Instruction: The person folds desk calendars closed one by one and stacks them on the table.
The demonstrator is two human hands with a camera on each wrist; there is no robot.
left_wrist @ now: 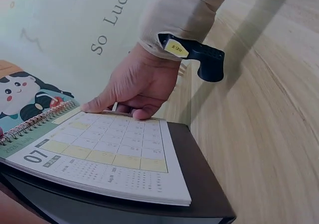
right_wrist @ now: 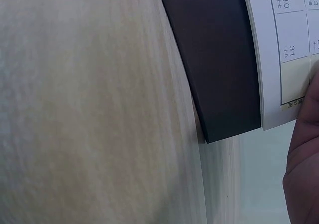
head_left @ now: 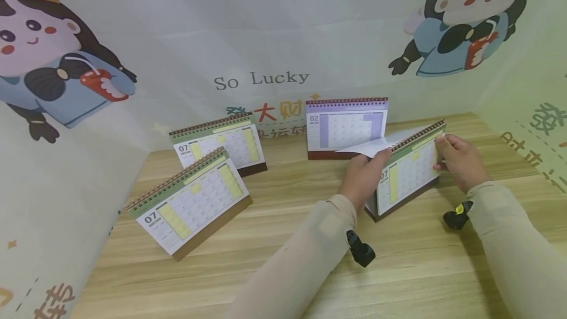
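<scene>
A desk calendar with a green top band and the number 07 stands at the right of the table. My left hand holds its left end, thumb up near the spiral binding; most of those fingers are hidden behind it. At the right edge, my right hand pinches the calendar pages, thumb on the front and fingers curled at the side. Behind the spiral, a loose white page sticks out to the back left. The dark base touches the table in the right wrist view.
Behind the held calendar stands a purple calendar showing 02. On the left, a green-topped calendar with a brown base stands in front of another green-topped calendar. Printed cloth walls enclose the wooden table.
</scene>
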